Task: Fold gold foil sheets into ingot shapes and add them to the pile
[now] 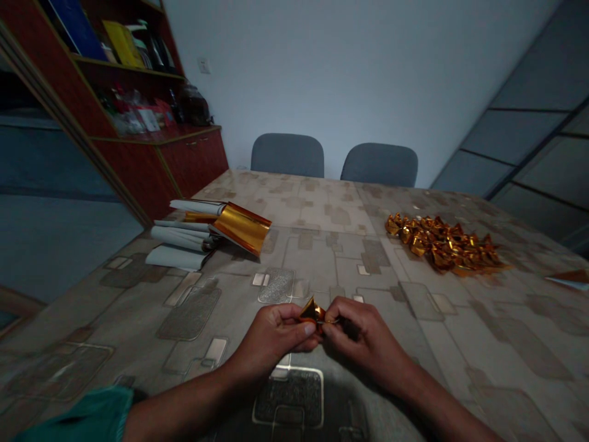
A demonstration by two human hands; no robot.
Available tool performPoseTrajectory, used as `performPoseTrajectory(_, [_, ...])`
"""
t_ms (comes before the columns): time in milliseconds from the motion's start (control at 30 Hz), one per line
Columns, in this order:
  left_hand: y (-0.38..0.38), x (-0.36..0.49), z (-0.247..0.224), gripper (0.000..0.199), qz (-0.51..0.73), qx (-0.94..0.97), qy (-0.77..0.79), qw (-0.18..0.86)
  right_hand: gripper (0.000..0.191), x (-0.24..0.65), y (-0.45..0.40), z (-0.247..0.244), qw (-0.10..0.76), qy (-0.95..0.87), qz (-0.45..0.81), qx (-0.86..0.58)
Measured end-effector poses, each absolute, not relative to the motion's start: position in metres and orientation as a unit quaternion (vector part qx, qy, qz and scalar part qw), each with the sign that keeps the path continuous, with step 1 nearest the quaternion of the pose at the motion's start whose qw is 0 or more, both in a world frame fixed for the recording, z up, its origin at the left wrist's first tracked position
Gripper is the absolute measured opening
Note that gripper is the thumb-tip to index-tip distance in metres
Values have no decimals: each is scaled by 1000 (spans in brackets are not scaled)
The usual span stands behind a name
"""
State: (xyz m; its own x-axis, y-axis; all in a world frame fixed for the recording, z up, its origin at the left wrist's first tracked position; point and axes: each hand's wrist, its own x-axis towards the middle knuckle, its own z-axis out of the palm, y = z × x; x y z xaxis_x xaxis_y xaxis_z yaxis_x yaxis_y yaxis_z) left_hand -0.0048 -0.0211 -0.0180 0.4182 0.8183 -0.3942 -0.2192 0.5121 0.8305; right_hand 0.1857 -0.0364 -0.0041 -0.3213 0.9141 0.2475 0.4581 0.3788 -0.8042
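Note:
Near the front middle of the table, my left hand [280, 334] pinches a small folded piece of gold foil paper [313, 310] between thumb and fingers. My right hand [356, 325] is closed at the right edge of the same piece, its thumb and index fingertip pressed together on it. A pointed fold of the foil stands up between the two hands. Part of the piece is hidden by the fingers.
A stack of gold and white paper sheets [243, 227] lies at the left. Folded shiny gold pieces [444, 242] are bunched at the right on the patterned table [317, 245]. A loose sheet [570, 278] rests at the far right. Two grey chairs [288, 155] stand behind.

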Motion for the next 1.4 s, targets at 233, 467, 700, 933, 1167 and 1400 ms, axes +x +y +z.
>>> performPoseTrajectory(233, [-22, -7, -19, 42, 335, 374, 417, 758, 19, 185, -36, -6, 365, -745, 312, -463])
performPoseTrajectory(467, [-23, -6, -18, 41, 333, 385, 414, 755, 21, 184, -37, -10, 341, -749, 306, -478])
performPoseTrajectory(700, [-20, -7, -17, 42, 341, 369, 424, 753, 11, 187, -39, 2, 362, -720, 385, -450])
performPoseTrajectory(933, [-21, -5, -18, 41, 343, 372, 417, 755, 17, 184, -37, -4, 373, -726, 339, -467])
performPoseTrajectory(1167, [-20, -6, -18, 42, 341, 381, 414, 753, 13, 186, -39, 0, 381, -720, 364, -451])
performPoseTrajectory(1400, [-22, -5, -18, 41, 326, 362, 397, 778, 13, 184, -39, 0, 390, -716, 358, -454])
